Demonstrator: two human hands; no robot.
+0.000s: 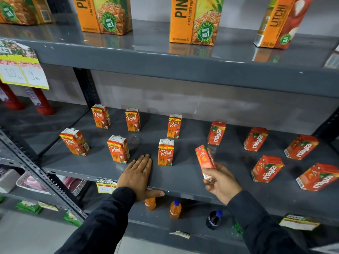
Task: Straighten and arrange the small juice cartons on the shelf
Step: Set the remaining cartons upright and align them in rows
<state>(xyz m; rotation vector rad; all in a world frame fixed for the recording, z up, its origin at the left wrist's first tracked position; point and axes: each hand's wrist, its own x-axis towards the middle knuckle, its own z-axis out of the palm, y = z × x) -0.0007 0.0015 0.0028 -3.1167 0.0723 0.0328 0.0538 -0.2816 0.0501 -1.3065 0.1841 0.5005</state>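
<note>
The right hand (221,182) grips a Maaza carton (206,162) by its base, long axis tipped toward 11 o'clock, nearest the gap in the Maaza cartons' (266,168) front row at 2 o'clock, while the left hand (137,176) lies flat, empty, on the shelf (183,178).

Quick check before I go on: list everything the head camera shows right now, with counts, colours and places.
Real cartons: 6, orange, left half of middle shelf, two rows.
Maaza cartons: 5 on the shelf's right half, 1 more held, red.
Large cartons: 4, orange, top shelf.
Small bottles: 2 orange, 1 dark, lower shelf.
Price tag: 1, white and yellow, upper left.
Left hand: flat on shelf edge.
Right hand: gripping the held Maaza carton.
</note>
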